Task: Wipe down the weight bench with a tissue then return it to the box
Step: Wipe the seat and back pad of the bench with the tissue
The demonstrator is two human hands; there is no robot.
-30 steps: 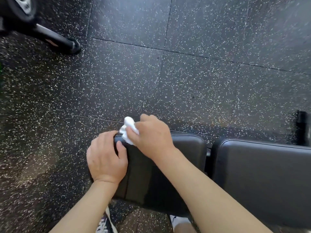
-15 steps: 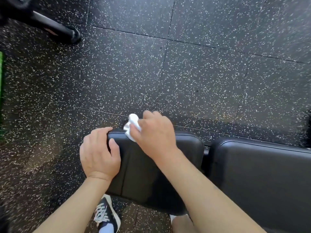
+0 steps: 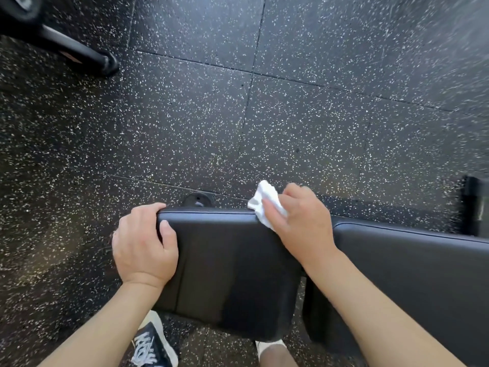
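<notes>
The black padded weight bench fills the lower part of the head view, with a seat pad on the left and a longer back pad on the right. My left hand grips the seat pad's far left corner, thumb on top. My right hand holds a crumpled white tissue and presses it against the far right edge of the seat pad, near the gap between the pads. No tissue box is in view.
Black speckled rubber floor tiles lie all around. A black equipment leg crosses the top left corner. Part of the bench's dark frame shows at the right edge. My shoes stand below the seat pad.
My right hand has slid the tissue rightward along the seat pad's far edge, away from my left hand. The left hand keeps its grip on the corner.
</notes>
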